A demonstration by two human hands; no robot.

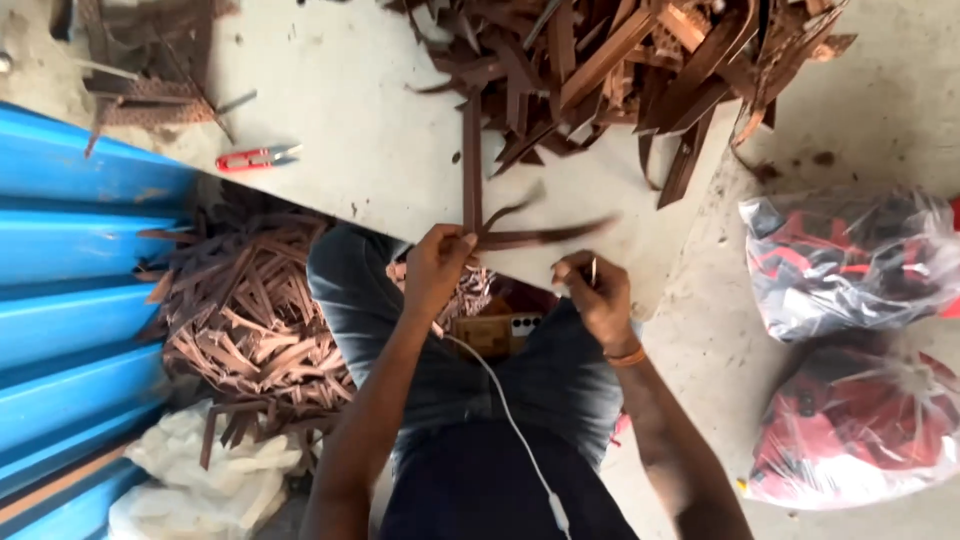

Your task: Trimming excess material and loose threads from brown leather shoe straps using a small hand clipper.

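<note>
Trimming step: brown strips held over the surface edge, cutting tool ready.
Surface (350, 130) carries a big strip pile (640, 60) beyond the hands; left hand (438, 268) is closed, pinching brown strips (520, 235); right hand (592, 295), just beside, grips a small metal tool (593, 270). Next move likely needs tool brought onto the strip end.

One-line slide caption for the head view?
Left hand grips brown leather strips; right hand pinches a small thin tool beside them.

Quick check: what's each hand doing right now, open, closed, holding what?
Left hand: closed on brown strips.
Right hand: closed, pinching a small thin tool.
</note>
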